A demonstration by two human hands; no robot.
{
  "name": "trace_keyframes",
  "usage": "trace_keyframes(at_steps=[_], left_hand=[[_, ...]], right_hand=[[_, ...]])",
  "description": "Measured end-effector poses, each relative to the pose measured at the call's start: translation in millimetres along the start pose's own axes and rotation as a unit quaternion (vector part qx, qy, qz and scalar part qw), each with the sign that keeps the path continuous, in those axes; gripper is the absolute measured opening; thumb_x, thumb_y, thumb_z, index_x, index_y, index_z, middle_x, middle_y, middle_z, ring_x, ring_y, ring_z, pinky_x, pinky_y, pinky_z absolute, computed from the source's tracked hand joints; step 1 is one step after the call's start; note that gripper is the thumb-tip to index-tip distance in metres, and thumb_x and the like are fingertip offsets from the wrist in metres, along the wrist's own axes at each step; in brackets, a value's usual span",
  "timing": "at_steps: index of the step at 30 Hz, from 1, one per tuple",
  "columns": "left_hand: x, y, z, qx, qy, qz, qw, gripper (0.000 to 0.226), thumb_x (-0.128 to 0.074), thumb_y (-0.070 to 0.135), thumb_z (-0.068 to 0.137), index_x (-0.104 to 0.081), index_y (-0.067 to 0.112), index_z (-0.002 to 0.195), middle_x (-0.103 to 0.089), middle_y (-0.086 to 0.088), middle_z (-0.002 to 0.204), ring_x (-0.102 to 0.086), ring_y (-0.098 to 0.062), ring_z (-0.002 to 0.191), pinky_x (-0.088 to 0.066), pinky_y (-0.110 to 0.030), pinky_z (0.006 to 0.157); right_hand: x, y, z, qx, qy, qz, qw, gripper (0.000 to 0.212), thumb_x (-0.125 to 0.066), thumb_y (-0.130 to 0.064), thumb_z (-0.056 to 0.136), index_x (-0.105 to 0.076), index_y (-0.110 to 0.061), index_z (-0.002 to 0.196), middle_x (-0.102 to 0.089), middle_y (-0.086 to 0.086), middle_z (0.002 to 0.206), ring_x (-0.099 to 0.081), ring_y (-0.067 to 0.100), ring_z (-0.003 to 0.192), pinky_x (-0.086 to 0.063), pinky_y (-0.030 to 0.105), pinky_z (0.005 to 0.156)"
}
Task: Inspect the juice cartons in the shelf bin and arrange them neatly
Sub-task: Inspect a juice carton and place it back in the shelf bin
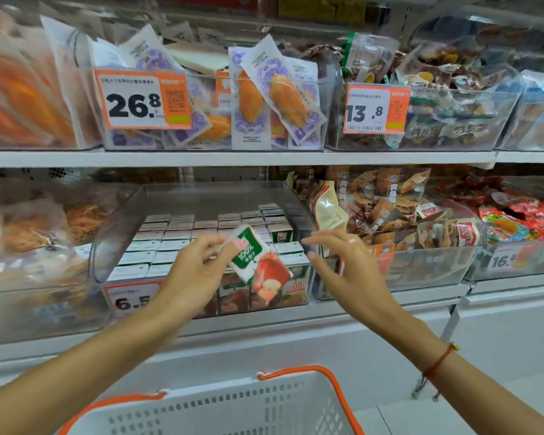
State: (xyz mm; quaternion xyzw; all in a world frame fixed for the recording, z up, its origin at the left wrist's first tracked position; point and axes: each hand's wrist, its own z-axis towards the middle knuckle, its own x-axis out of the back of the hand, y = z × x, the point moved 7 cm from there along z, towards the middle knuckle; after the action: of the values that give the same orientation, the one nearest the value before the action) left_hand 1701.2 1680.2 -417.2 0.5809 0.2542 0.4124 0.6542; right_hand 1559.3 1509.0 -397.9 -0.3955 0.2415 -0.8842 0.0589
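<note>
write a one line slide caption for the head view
Left hand holds a tilted apple juice carton over the clear shelf bin; right hand open beside it.

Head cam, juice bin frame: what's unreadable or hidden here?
- Held carton: motion-blurred, small print unreadable; left hand covers its left edge.
- Bin price tag: left hand cuts it off after "6.5".
- Right hand: blurred, contact with the carton unclear.
- Basket: bottom edge cuts it off, contents unseen.

A shop: price tags (142,102) on shelf bins (421,120) of packaged food.
</note>
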Motion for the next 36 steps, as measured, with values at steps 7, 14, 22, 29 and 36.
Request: trace_keyframes(at_steps=[7, 14, 22, 29, 36], left_hand=[[23.2, -51.7, -74.9, 0.14, -0.019, -0.071, 0.987, 0.014, -0.058, 0.025, 0.093, -0.067, 0.015, 0.098, -0.075, 0.011, 0.073, -0.068, 0.007, 0.068, -0.051, -0.012, 0.053], [32.2, -64.4, -94.9, 0.177, -0.028, -0.085, 0.98, 0.022, -0.059, 0.034, 0.092, -0.068, 0.02, 0.108, -0.077, 0.007, 0.086, -0.072, -0.003, 0.083, -0.052, -0.01, 0.056], [23.0, -72.4, -104.8, 0.245, -0.106, -0.135, 0.954, 0.031, -0.062, 0.033, 0.091, -0.069, 0.017, 0.117, -0.075, 0.003, 0.109, -0.069, -0.01, 0.105, -0.055, -0.027, 0.092], [27.5, -69.7, -102.4, 0.223, -0.082, -0.143, 0.961, 0.028, -0.058, 0.031, 0.094, -0.069, 0.016, 0.115, -0.076, 0.002, 0.104, -0.072, -0.01, 0.095, -0.055, -0.013, 0.069], [39.1, -67.7, -93.0, 0.22, -0.044, -0.18, 0.958, 0.03, -0.055, 0.031, 0.096, -0.069, 0.012, 0.115, -0.076, -0.004, 0.102, -0.072, -0.013, 0.097, -0.057, -0.015, 0.074]], right_hand=[[-76.8, -60.6, -49.2, -0.143, -0.303, 0.274, 0.901, 0.04, -0.036, -0.037, 0.104, -0.067, -0.014, 0.115, -0.069, 0.0, 0.105, -0.063, 0.0, 0.086, -0.049, 0.013, 0.079], [-110.3, -64.3, -69.6, -0.191, -0.299, 0.333, 0.874, 0.028, -0.058, -0.038, 0.095, -0.07, -0.022, 0.114, -0.073, 0.001, 0.11, -0.067, 0.006, 0.094, -0.05, 0.013, 0.076], [-118.9, -56.3, -81.3, -0.291, -0.252, 0.392, 0.835, 0.033, -0.054, -0.041, 0.095, -0.074, -0.015, 0.103, -0.076, 0.002, 0.099, -0.07, 0.009, 0.083, -0.055, 0.021, 0.068], [-114.9, -57.6, -79.0, -0.279, -0.29, 0.411, 0.818, 0.025, -0.058, -0.032, 0.095, -0.069, -0.023, 0.115, -0.075, -0.004, 0.107, -0.07, 0.009, 0.098, -0.053, 0.019, 0.076], [-110.6, -65.5, -78.1, -0.222, -0.323, 0.419, 0.819, 0.032, -0.068, -0.018, 0.088, -0.067, -0.025, 0.119, -0.074, -0.004, 0.11, -0.067, 0.01, 0.108, -0.053, 0.021, 0.093]])
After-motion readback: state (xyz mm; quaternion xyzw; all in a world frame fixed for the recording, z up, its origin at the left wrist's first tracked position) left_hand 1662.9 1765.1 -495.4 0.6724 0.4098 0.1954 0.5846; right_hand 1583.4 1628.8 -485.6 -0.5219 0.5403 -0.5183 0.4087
